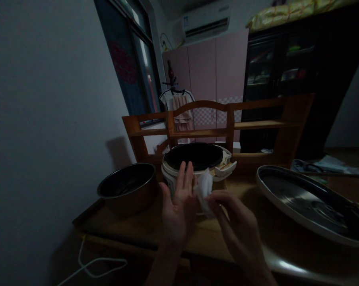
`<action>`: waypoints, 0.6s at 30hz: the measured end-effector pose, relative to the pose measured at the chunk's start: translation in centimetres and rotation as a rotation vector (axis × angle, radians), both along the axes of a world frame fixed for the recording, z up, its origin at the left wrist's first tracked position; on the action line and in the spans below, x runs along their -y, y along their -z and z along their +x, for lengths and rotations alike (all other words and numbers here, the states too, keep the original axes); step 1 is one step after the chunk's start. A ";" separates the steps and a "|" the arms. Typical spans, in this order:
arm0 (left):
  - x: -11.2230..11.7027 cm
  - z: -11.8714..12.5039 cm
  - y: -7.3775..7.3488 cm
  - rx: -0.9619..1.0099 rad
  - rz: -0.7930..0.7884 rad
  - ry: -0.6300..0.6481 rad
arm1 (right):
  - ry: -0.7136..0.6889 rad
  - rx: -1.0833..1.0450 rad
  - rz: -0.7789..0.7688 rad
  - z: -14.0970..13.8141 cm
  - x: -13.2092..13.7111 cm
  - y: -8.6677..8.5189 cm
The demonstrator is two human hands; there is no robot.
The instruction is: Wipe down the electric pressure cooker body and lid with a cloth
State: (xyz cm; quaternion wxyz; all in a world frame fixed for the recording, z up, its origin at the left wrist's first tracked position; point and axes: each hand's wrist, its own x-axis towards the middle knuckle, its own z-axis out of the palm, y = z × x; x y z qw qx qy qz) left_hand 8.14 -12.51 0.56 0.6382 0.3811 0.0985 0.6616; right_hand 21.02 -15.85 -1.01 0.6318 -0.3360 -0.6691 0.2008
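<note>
Head view: the left hand [179, 202] is held flat, palm turned toward the camera, fingers straight and released. The right hand [235, 222] pinches a crumpled white tissue [204, 188] in its fingertips and presses it against the left fingers. Both hover over the wooden table [131, 226]. At 12 o'clock from the hands stands an open rice cooker [197, 155]. At 10 o'clock is its dark inner pot [127, 184], and at 3 o'clock a steel lid [310, 204].
</note>
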 end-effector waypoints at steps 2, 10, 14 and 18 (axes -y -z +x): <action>-0.1 0.0 -0.2 -0.012 0.035 -0.010 | 0.079 -0.132 -0.053 0.8 0.6 0.5; 0.2 -0.1 1.8 -0.357 0.128 -0.330 | 0.120 -0.531 -0.364 2.4 0.5 3.5; 1.4 0.1 3.2 -0.827 0.049 -0.518 | 0.159 -0.531 -0.406 2.8 0.5 5.3; 1.9 1.4 3.8 -0.963 0.020 -0.484 | 0.244 -0.422 -0.358 2.9 1.1 6.5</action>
